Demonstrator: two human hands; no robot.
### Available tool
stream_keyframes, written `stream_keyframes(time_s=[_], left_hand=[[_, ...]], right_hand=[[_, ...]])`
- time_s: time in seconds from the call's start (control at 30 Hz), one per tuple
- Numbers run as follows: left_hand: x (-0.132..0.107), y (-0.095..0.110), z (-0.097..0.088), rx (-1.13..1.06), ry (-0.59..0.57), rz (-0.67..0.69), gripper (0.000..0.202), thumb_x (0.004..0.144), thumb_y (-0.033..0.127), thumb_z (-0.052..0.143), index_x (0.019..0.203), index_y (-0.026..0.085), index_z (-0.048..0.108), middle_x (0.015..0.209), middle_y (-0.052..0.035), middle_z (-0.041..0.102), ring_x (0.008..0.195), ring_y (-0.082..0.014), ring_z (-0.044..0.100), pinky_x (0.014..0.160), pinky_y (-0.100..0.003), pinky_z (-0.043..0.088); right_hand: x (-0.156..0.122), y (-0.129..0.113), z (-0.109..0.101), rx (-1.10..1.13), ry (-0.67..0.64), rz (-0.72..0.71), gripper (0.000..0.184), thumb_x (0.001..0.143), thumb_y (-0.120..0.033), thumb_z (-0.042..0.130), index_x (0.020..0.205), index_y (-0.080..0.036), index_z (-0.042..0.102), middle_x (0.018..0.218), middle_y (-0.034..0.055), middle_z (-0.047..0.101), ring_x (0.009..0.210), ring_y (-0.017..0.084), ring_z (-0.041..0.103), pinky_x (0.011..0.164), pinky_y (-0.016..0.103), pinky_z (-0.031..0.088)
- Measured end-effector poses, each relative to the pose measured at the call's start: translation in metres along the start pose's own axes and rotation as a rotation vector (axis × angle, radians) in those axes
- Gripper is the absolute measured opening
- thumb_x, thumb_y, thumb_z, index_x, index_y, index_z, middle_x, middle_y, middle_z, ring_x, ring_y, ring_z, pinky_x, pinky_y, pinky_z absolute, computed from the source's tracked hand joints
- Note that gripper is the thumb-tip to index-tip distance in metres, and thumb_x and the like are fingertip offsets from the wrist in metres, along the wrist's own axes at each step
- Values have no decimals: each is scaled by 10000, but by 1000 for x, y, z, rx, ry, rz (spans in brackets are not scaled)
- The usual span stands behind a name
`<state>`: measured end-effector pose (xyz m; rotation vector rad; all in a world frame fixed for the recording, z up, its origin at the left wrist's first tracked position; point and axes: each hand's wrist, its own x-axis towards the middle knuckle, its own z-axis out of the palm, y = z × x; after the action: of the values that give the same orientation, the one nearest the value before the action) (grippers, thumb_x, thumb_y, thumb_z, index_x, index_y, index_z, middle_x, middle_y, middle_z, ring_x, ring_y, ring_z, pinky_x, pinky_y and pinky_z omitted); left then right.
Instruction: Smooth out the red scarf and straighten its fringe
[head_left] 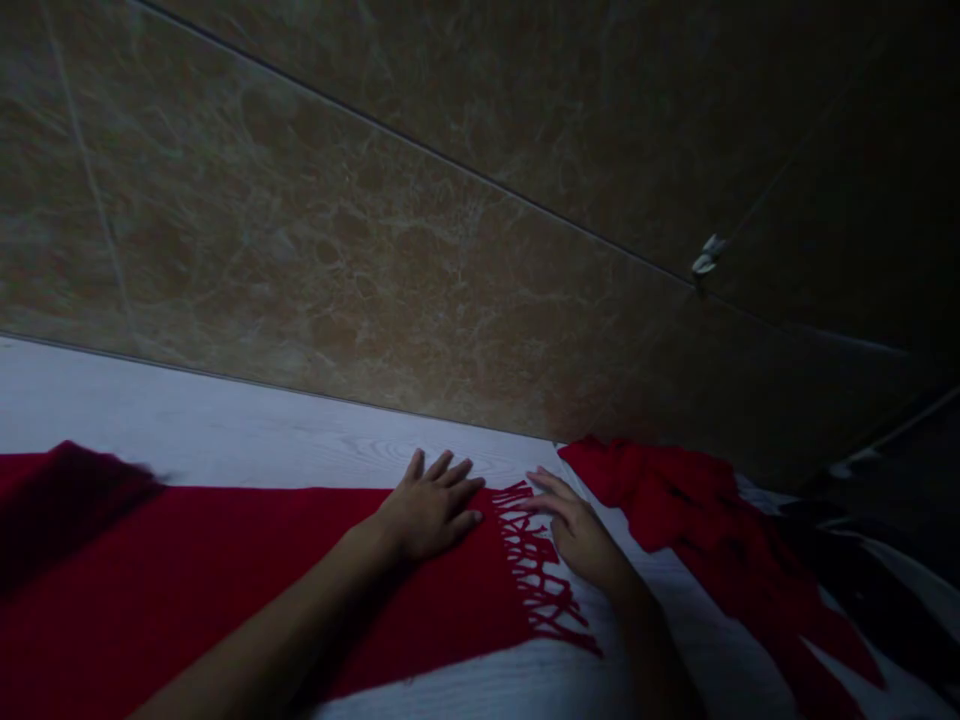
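A red scarf (247, 570) lies spread out across a pale wood-grain surface, its fringed end (536, 570) pointing right. My left hand (431, 505) rests flat on the scarf close to that end, fingers spread. At the upper corner of the fringe is my right hand (574, 525), its fingers stretched out over the tassels; whether they touch the threads I cannot tell. Some of the tassels look crossed and tangled. On the far left a darker part of the cloth (75, 500) is raised or folded over.
Behind the pale surface (247, 420) stands a brown marbled tile wall (375, 250). A small white fitting (707, 256) is on the wall. At right lies a crumpled red cloth (690, 510), with dark items (862, 590) beyond it. The light is dim.
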<state>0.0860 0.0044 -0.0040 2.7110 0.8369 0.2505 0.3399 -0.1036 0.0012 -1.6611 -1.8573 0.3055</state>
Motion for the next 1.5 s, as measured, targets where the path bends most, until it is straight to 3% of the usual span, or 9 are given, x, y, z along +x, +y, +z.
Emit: stream_keyframes(time_s=[0.23, 0.4, 0.5, 0.6, 0.73, 1.0, 1.2, 1.33, 1.5], left_hand=[[0, 0, 0, -25, -2, -4, 608, 1019, 571, 359, 1547, 277, 424, 1655, -117, 309, 1557, -367, 172, 1215, -713, 98], [0, 1, -1, -29, -8, -3, 599, 1020, 563, 362, 1544, 280, 432, 1654, -114, 306, 1555, -373, 178, 1215, -714, 99], [0, 1, -2, -21, -9, -9, 609, 1021, 571, 350, 1552, 280, 419, 1659, -105, 299, 1559, -365, 172, 1221, -707, 91], [0, 2, -3, -13, -17, -17, 613, 1021, 577, 345, 1557, 286, 408, 1664, -96, 288, 1562, -358, 161, 1224, -703, 89], [-1, 4, -5, -7, -35, -19, 615, 1026, 575, 335, 1563, 281, 396, 1669, -96, 273, 1564, -352, 151, 1230, -693, 87], [0, 4, -6, 5, -36, -19, 615, 1027, 575, 329, 1564, 281, 394, 1668, -97, 274, 1563, -353, 148, 1227, -697, 92], [-1, 3, -4, 0, -33, -16, 619, 1025, 577, 330, 1565, 280, 392, 1669, -93, 269, 1564, -352, 143, 1227, -698, 88], [-2, 4, -5, -7, -34, -21, 618, 1025, 578, 329, 1560, 277, 403, 1662, -99, 289, 1561, -355, 159, 1228, -695, 91], [-1, 4, -6, -28, -30, -17, 618, 1020, 577, 351, 1552, 270, 419, 1660, -104, 296, 1559, -361, 169, 1227, -699, 85]], right_hand=[[1, -12, -2, 56, -161, -46, 487, 740, -10, 405, 836, -268, 807, 1513, 6, 541, 1501, 182, 345, 1246, 469, 259], [-4, 16, -12, -43, 28, 70, 408, 658, -6, 433, 663, -243, 766, 1391, 53, 645, 1433, 227, 460, 1235, 503, 275], [-5, 16, -13, -5, 56, 83, 427, 686, -17, 421, 731, -244, 780, 1377, 53, 654, 1409, 214, 491, 1222, 483, 310], [-1, -2, -4, 74, -36, 8, 489, 730, -12, 394, 864, -261, 793, 1466, 25, 586, 1461, 181, 417, 1228, 451, 301], [3, -15, 6, 65, -135, -21, 528, 703, 16, 375, 891, -255, 787, 1492, 22, 563, 1486, 169, 372, 1242, 448, 277], [-4, 29, -15, -131, 136, 151, 452, 701, 3, 430, 849, -208, 801, 1346, 104, 674, 1377, 231, 531, 1217, 499, 335], [1, -7, -2, 31, -17, -53, 495, 751, -13, 380, 842, -261, 798, 1480, 14, 574, 1488, 174, 370, 1233, 448, 302], [2, -12, 1, -2, -105, -42, 494, 708, -7, 381, 775, -267, 795, 1463, -1, 589, 1492, 176, 363, 1240, 463, 275], [-6, 20, -16, -170, 86, 139, 378, 616, -28, 449, 616, -248, 757, 1333, 60, 684, 1397, 282, 500, 1217, 576, 272]])
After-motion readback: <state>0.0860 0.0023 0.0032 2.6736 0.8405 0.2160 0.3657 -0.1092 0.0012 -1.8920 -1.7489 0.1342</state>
